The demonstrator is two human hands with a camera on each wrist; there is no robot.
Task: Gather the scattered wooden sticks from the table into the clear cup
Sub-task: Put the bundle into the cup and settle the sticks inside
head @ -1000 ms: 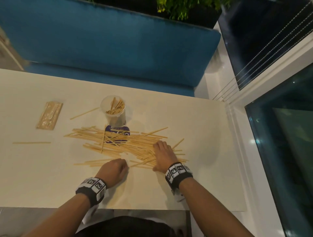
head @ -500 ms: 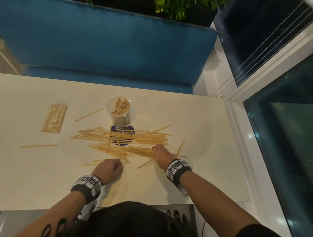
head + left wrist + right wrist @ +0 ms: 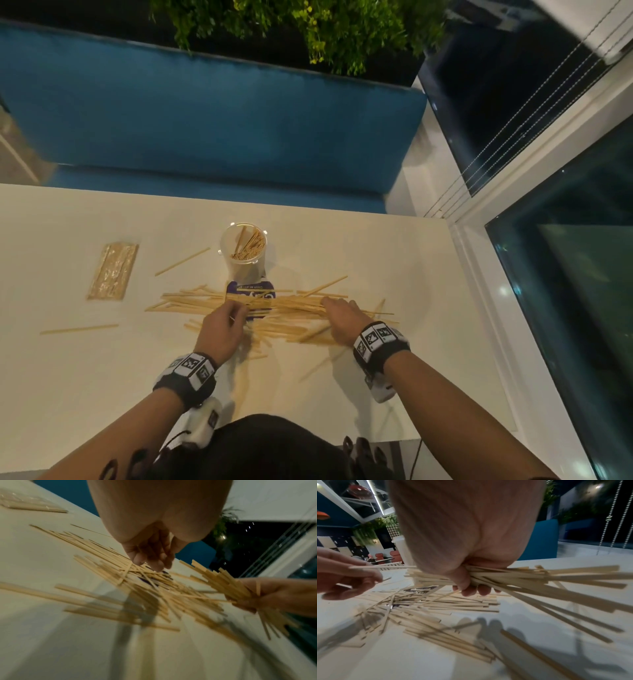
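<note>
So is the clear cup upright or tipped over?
Upright. The clear cup stands on the table with its open rim facing up, and some sticks stand inside it.

Pale tan sticks (image 3: 301, 305) lie on a cream table (image 3: 68, 377), blue bench (image 3: 205, 113) behind, black-and-white checked wristbands (image 3: 376, 337).

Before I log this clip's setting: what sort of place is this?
Probably a café or restaurant: a blue upholstered bench behind the table, a planter of greenery, and further tables with red chairs in the background.
</note>
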